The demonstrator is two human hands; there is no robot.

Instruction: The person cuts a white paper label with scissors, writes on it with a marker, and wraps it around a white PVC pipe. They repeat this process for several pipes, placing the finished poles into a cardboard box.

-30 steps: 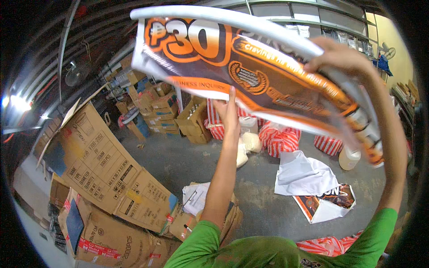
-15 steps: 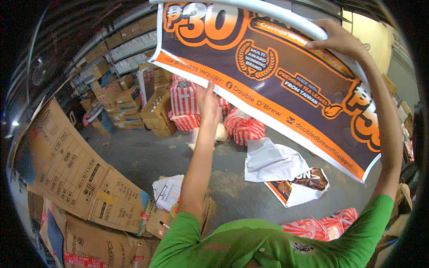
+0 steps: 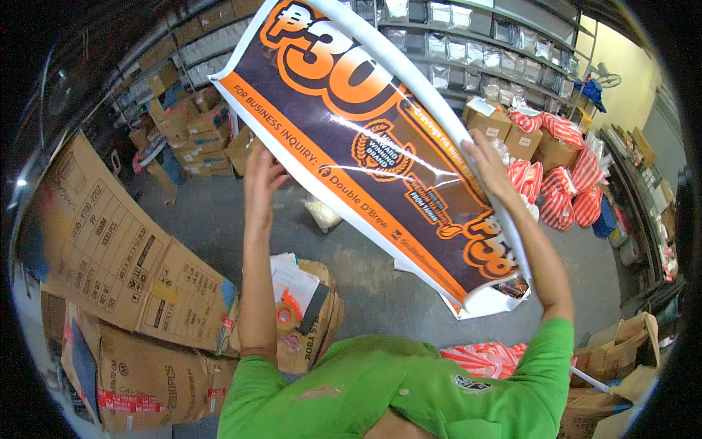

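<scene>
A large printed banner point(image 3: 344, 157), dark with orange lettering and a white border, hangs slanted in front of me, its upper long edge curled into a white roll. My right hand point(image 3: 488, 167) grips that rolled edge toward its right end, the fingers around the curl. At the lower left edge is my left hand point(image 3: 265, 179), its fingers apart and slightly bent, close beside the border; whether they touch it is hard to tell. Part of a second white-backed printed sheet point(image 3: 488, 301) shows beneath the banner's lower right corner, mostly hidden.
Large cardboard boxes point(image 3: 157, 380) stand at my left, with papers point(image 3: 294, 272) and a tape roll point(image 3: 284, 314) on another nearby. Red-striped bundles point(image 3: 559, 197) sit at the back right, and another striped bundle point(image 3: 482, 358) lies near me. Loaded shelves point(image 3: 453, 44) line the far wall.
The banner has swung left and tilted more steeply, its right end lower. My right hand has moved left and down with it. My left hand has shifted left, its fingers now spread off the lower edge.
</scene>
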